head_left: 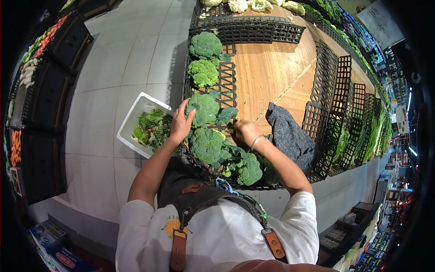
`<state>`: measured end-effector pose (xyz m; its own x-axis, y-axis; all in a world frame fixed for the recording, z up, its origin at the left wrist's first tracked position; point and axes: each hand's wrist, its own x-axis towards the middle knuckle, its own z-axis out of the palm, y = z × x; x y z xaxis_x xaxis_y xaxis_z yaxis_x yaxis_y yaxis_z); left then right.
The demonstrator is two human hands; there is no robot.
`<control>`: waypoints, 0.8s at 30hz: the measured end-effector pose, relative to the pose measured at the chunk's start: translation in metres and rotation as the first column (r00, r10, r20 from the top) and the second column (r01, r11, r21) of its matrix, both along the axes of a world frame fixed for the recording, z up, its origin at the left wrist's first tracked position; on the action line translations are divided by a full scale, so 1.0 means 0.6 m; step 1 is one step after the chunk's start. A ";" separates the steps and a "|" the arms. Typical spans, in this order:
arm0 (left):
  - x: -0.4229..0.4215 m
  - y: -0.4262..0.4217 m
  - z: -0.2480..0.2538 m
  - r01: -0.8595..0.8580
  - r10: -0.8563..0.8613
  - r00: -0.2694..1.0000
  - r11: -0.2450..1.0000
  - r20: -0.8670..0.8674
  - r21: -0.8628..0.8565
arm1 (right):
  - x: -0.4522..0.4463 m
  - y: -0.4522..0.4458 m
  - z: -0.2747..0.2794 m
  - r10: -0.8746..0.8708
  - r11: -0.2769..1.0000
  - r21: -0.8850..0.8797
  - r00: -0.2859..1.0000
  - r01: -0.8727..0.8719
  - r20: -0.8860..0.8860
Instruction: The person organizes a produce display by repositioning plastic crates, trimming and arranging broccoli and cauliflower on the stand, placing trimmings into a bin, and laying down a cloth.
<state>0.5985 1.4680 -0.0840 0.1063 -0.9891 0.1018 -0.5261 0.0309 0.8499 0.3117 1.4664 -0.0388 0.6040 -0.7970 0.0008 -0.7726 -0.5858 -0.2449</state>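
Note:
My left hand (pixel 181 123) is wrapped round the left side of a broccoli head (pixel 204 109), its thumb and fingers against the green crown. Leaves (pixel 226 115) stick out from that head's stalk end toward my right hand. My right hand (pixel 247 133) is closed just below those leaves. What its fingers hold, if anything, is hidden. Closer to my body lie another broccoli head (pixel 207 145) and a further one (pixel 249 170) with leaves between them. Two more heads, one dark green (pixel 205 45) and one lighter (pixel 203 73), sit farther along the black crate edge.
A white box (pixel 131 119) of leaf trimmings stands on the floor at left. A dark grey cloth (pixel 292 138) lies on the wooden board (pixel 258 68), right of my hands. Black plastic grids (pixel 319 99) edge the board. Cauliflowers (pixel 258 5) are at the far end.

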 end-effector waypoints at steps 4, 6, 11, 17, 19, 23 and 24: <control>0.000 0.002 0.000 0.010 -0.010 1.000 1.000 0.008 -0.005 | -0.001 -0.055 0.017 -0.179 0.984 -0.010 0.984 0.179 0.004; -0.001 0.001 0.002 0.009 -0.009 1.000 1.000 0.015 -0.002 | -0.001 -0.071 -0.005 -0.204 0.979 -0.001 0.977 0.205 -0.069; 0.001 0.003 0.003 0.019 -0.020 1.000 1.000 -0.018 -0.014 | 0.025 -0.076 -0.023 -0.182 0.983 -0.041 0.961 0.177 -0.209; -0.002 0.003 0.001 0.008 -0.010 1.000 0.998 -0.029 -0.057 | 0.020 -0.101 0.012 -0.294 0.955 -0.010 0.944 0.296 -0.147; -0.002 0.004 -0.003 0.010 -0.015 0.999 0.995 -0.042 -0.099 | 0.028 -0.101 0.060 -0.341 0.940 -0.038 0.933 0.339 -0.116; -0.001 0.000 -0.014 0.041 -0.054 0.994 0.989 -0.091 -0.139 | 0.134 -0.041 0.165 -0.076 0.987 0.160 0.853 -0.008 0.516; 0.000 0.001 -0.015 0.072 -0.093 0.992 0.972 -0.080 -0.225 | 0.158 -0.020 0.202 -0.078 0.966 0.242 0.778 -0.097 0.624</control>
